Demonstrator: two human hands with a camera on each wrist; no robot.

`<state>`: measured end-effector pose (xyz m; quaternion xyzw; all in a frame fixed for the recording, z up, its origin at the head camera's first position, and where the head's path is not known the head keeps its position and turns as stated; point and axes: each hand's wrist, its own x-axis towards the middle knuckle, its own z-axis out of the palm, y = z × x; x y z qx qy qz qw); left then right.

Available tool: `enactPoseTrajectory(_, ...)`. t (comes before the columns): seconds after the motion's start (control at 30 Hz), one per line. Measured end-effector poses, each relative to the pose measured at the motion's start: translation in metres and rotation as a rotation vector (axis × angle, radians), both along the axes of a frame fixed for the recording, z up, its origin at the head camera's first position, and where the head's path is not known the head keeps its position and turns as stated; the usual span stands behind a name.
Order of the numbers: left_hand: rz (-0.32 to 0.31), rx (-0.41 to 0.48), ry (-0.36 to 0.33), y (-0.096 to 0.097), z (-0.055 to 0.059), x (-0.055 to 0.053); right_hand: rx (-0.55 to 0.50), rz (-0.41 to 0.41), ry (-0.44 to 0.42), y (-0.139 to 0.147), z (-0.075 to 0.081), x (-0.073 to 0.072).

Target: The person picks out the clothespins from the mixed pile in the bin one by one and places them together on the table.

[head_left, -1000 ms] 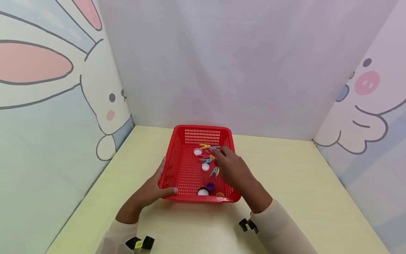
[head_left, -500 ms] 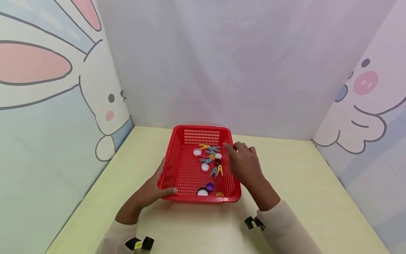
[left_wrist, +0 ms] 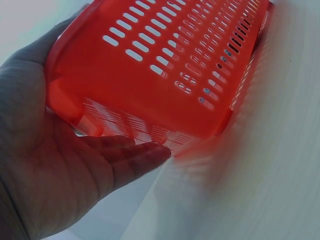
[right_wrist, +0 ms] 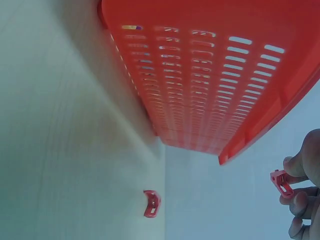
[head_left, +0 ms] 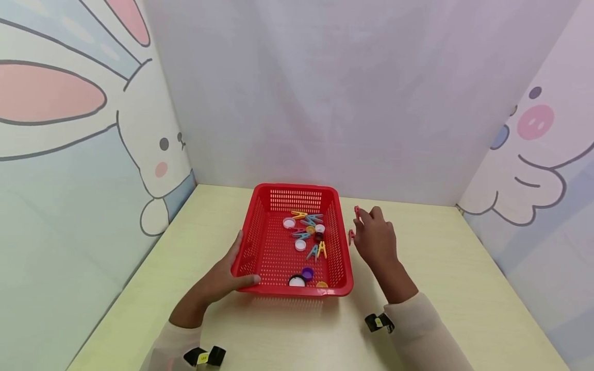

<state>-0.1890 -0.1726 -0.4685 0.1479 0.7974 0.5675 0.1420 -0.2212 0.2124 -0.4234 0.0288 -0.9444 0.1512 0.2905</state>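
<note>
A red perforated plastic basket stands on the table, with my left hand gripping its near left corner, thumb over the rim and fingers along the outside wall. In the left wrist view those fingers extend beneath the rim. Just right of the basket, my right hand pinches a small red clothespin between thumb and fingertips; the right wrist view shows this held clothespin raised beside the rim. A second red clothespin lies on the table by the basket's right wall.
Inside the basket are yellow clothespins, blue clothespins and several bottle caps, among them a white cap and a purple cap. A pale wall rises behind the light wooden table. Cartoon panels flank both sides.
My right hand has come up out of the basket with a red clothespin and passed over the right rim to beside it. The left hand stays on the corner.
</note>
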Motion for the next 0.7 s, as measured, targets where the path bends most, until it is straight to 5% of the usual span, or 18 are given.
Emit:
enactPoseTrajectory(0.33, -0.006, 0.016, 0.000, 0.000, -0.001, 0.000, -0.146, -0.073, -0.083, 0.015, -0.017, -0.008)
enactPoseTrajectory(0.7, 0.006, 0.012, -0.006, 0.000, -0.002, 0.000, -0.169, -0.115, -0.225, 0.029, -0.033, -0.018)
